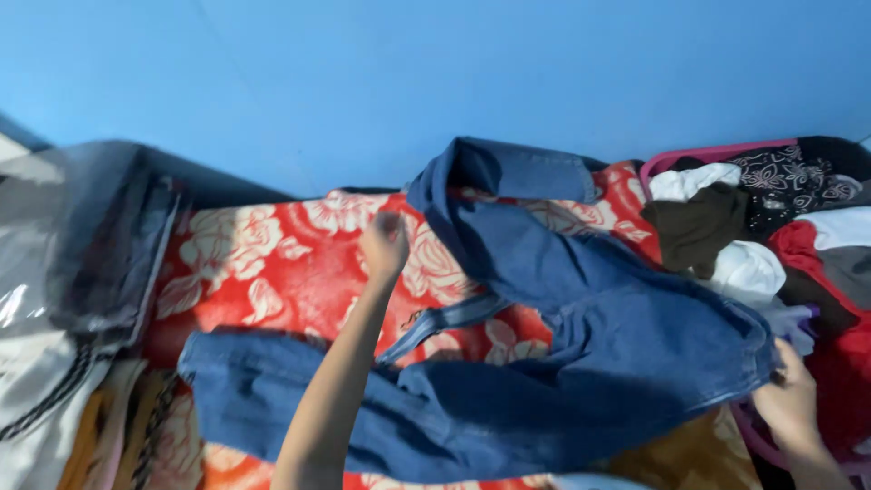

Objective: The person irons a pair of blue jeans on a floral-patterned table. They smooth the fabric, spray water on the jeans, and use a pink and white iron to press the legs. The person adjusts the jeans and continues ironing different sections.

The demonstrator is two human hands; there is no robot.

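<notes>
On the bed, over a red floral sheet (272, 272), lies one pair of blue jeans (581, 363), its two legs spread apart. The right hand (791, 399) has its fingers closed on the waistband at the jeans' right edge. The left hand (386, 243) hovers above the sheet between the legs, blurred, fingers seemingly half curled and holding nothing. One pink basket (708, 152) of mixed clothes sits at right.

left hand (386, 245) blurred | basket (699, 154) cut off right | stack (109, 263) blurred, perhaps clothes
</notes>
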